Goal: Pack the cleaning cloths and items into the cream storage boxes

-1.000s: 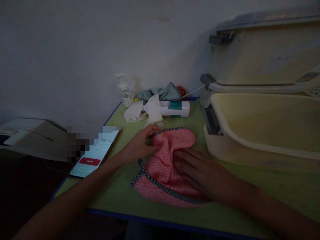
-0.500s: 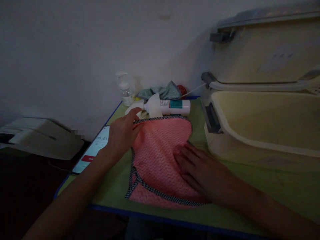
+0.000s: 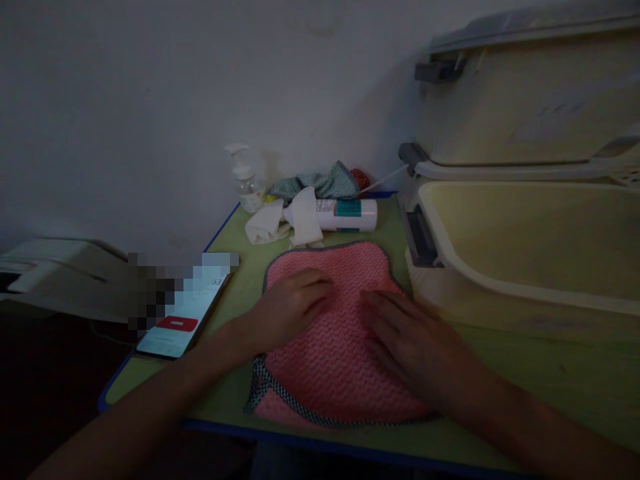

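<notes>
Green tbl [image 3: 575, 380], blue-edged, takes up lower part of my remote feed. Cream bin [image 3: 500, 313], lid up, on tbl approx. 2 o'clock of the pink cloth [image 3: 340, 347]. Cloth lies spread out, ctr of tbl (checked trim along edge), under both hands. R hand [image 3: 410, 343]: palm down at cloth's 3, fingers loosely spread. L hand [image 3: 290, 308]: palm down at its 10, fingers close tog., slightly bent. Phone [image 3: 187, 307] at 9. White btl [image 3: 347, 215] on its side, 12. Pump btl [image 3: 249, 193] upright, 11.

One head-worn view; near, facing forward and down at the hands [image 3: 286, 310] and table [image 3: 560, 360]; wall [image 3: 175, 120] beyond.
</notes>
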Demonstrator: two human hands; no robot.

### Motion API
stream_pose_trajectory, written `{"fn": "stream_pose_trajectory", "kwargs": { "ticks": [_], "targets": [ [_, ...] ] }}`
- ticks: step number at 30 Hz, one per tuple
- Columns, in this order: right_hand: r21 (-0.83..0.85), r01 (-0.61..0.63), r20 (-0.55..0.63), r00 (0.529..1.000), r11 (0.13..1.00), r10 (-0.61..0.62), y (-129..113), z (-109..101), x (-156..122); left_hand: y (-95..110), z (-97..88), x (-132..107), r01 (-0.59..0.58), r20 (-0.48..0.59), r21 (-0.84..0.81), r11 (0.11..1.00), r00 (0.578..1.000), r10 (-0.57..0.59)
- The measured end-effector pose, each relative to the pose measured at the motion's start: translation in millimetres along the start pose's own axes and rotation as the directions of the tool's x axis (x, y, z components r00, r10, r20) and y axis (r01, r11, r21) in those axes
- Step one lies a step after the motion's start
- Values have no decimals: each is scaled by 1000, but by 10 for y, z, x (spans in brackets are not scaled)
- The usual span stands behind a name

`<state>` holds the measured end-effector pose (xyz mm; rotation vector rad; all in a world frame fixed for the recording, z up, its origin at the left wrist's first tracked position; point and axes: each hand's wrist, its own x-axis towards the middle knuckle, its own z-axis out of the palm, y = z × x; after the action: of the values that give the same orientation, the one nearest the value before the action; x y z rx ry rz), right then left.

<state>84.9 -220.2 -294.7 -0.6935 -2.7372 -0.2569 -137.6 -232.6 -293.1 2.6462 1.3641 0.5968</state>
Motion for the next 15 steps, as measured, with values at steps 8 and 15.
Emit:
{"fn": "stream_pose_trajectory", "kwargs": {
  "ticks": [8,15],
  "targets": [
    [211,48,25,998,976,-54,45,187,4,127,225,-28,6,264,33,999,964,-14],
    [238,40,188,978,970,-87,103,225,-58,-15,116,-76,90,316,105,990,941,-119]
  ]
}}
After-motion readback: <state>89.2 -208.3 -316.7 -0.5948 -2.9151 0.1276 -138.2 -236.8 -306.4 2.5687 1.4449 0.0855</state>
